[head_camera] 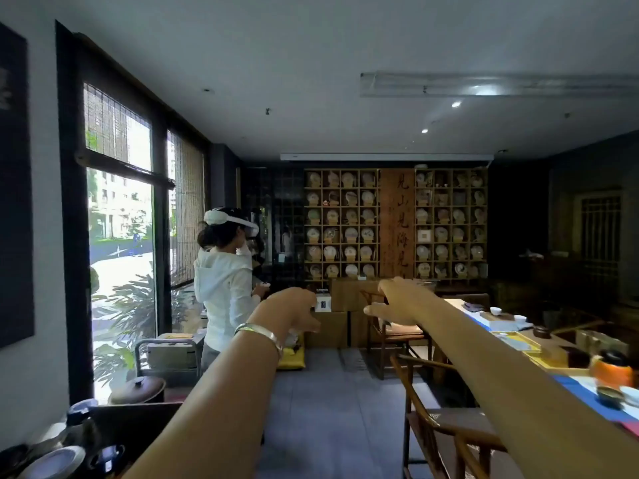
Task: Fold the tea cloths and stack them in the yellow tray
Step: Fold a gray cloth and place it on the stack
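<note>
Both hands (294, 311) (397, 300) outstretched over floor (328, 392)

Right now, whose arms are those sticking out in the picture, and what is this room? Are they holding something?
The arms belong to a person who wears a camera on the head, so you see what that person sees. There is only this one picture, looking forward across the room. The left hand, with a bracelet on its wrist, and the right hand are stretched out in the air and hold nothing. On the right stands a long table with cups, a blue cloth and a yellow tray. Wooden chairs stand beside it. Another person in white, wearing a headset, stands by the window. The far wall has shelves full of round tea cakes. No folding has begun.
</note>
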Action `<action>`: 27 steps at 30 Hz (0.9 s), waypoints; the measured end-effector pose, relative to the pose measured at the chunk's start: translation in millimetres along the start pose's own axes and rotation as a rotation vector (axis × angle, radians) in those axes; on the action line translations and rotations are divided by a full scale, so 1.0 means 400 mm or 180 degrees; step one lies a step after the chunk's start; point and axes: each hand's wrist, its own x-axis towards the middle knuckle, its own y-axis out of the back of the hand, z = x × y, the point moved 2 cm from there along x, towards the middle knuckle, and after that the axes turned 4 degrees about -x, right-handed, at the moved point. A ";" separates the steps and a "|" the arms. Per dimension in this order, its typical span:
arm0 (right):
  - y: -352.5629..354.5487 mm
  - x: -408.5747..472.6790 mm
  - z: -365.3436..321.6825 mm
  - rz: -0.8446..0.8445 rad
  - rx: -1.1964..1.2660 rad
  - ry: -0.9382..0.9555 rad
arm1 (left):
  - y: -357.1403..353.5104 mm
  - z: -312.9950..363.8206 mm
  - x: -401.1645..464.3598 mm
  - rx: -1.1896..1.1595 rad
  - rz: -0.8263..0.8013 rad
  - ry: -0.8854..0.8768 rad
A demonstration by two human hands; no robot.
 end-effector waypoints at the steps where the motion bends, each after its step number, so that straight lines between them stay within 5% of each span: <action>1: -0.007 0.012 -0.001 -0.0002 0.0019 -0.0030 | -0.002 -0.008 0.013 -0.0013 -0.0019 0.0007; 27: -0.428 0.898 0.360 -0.0019 0.0073 0.0023 | -0.195 -0.192 1.015 -0.0070 -0.0247 0.0090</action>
